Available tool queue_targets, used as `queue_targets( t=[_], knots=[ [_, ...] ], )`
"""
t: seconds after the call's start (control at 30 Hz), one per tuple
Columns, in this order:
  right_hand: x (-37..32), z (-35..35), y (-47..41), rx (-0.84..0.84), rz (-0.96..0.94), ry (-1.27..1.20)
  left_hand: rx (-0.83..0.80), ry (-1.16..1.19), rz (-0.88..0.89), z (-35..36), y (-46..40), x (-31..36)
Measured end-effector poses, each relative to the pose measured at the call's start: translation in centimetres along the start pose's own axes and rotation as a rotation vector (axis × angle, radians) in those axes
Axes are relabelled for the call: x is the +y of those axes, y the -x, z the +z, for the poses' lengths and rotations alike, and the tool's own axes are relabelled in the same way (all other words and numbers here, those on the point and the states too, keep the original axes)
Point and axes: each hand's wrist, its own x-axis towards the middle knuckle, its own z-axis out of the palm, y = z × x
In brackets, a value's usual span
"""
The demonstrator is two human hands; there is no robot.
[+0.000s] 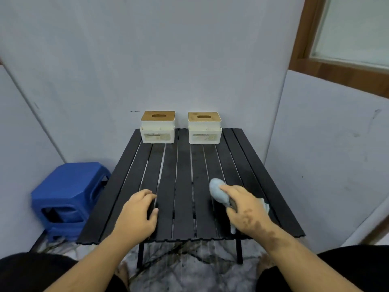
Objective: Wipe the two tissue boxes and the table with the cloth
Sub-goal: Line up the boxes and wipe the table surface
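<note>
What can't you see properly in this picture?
- Head view: the labels on the two tissue boxes are too small and blurred to read.
- The cloth is partly hidden under the right hand.
- The table hides most of its own legs.
- The blue stool is partly hidden behind the table edge.

Left hand (137, 213) loosely curled, palm down; right hand (245, 208) curled, gripping.
</note>
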Motion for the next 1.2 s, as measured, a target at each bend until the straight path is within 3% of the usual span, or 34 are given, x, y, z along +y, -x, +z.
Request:
queue_targets(
  t=[0.07,0.13,0.37,0.57,0.73,1.0,1.1,1.2],
  knots=[
    [-3.8,3.3,-1.8,-0.221,-0.218,0.1,-0.015,-0.041,0.002,0.1,0.1,0.0],
    [-6.6,5.5,-4.8,-0.276,-0.282,0.15,-0.012,-0.068,0.013,0.1,0.1,-0.2],
    [-1.9,3.0,-12.7,-0.127,0.113,0.134,-0.01,-0.089,0.053,-0.2,0.2,-0.1],
    [5.9,-1.4,-6.6,0.005,0.363,0.152,-0.005,-0.091,0.06,0.4,0.2,-0.6],
    [9.2,-2.1,-1.6,-0.032,0.337,0.073,0.004,-0.108,0.062,0.8,0.0,-1.0],
    [8.0,-2.3,0.9,0.102,0.261,0.004,-0.027,-0.107,0.026,0.2,0.1,-0.2],
    [7.0,-2.8,1.1,0.064,0.293,0.062,-0.04,-0.092,0.008,-0.2,0.1,0.1],
    [5.7,-3.9,1.4,0.158,0.239,0.253,-0.077,-0.064,-0.023,-0.3,0.1,0.2]
  ],
)
